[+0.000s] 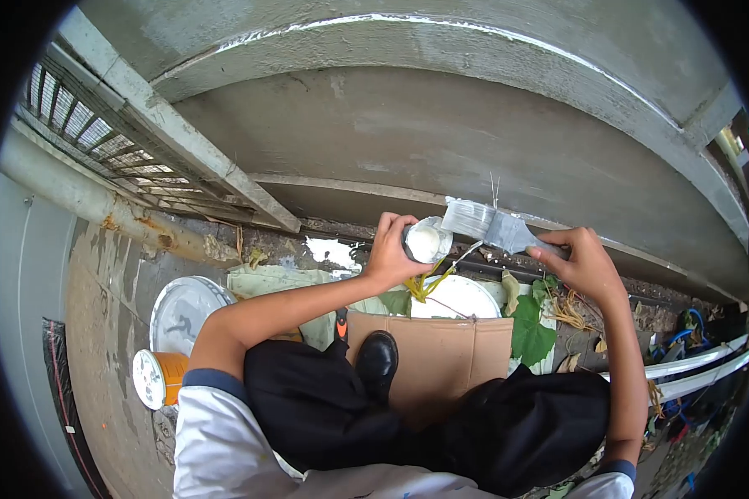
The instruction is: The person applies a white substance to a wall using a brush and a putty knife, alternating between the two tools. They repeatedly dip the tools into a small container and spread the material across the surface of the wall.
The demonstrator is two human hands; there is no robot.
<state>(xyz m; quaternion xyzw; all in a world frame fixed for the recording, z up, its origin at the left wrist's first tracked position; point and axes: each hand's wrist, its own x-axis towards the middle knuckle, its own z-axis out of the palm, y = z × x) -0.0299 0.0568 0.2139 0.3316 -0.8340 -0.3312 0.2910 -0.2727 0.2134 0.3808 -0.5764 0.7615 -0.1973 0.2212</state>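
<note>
My left hand [389, 254] is wrapped round a small cup [427, 241] with white paint in it. In my right hand [582, 259] is the grey handle of a wide paintbrush [504, 232]. The brush lies nearly level, its white-coated bristles pointing left, close to the cup's right rim. Both are in front of a grey panelled wall [374, 141]. Below the cup, a round white lid or bucket top [458, 298] shows beyond the cardboard.
Brown cardboard [449, 349] lies by my black shoe [377, 363]. To the left are a paint-smeared round lid [187, 312], an orange-and-white bucket [160, 378] and a rusty pipe [83, 195]. Green leaves [531, 331] and white rails [699, 370] are at the right.
</note>
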